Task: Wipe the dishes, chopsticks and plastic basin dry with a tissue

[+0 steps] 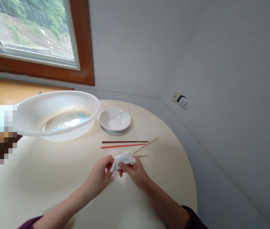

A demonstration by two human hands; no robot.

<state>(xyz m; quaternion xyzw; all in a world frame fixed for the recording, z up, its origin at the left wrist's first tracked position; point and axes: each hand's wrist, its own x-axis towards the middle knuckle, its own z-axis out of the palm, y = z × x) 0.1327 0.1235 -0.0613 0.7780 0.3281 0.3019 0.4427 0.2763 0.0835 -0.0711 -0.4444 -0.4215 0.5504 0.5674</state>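
Note:
A crumpled white cloth (123, 159) is wrapped around a light wooden chopstick (146, 145), whose far end points up and to the right. My right hand (137, 173) is closed on the cloth, thumb on top. My left hand (101, 171) is closed in a pinch at the cloth's left edge, in line with the chopstick; the stick's near end is hidden there. Another wooden chopstick (142, 156) lies on the table, partly covered by my right hand. Beyond my hands lie a dark red chopstick (125, 142) and an orange-red chopstick (121, 146), almost parallel.
A large translucent basin (60, 136) stands on the round cream table (53, 171), at the back left, with liquid in its bottom. Right of it sits a small stack of white bowls (115, 121). A wall socket (184, 103) is on the right-hand wall.

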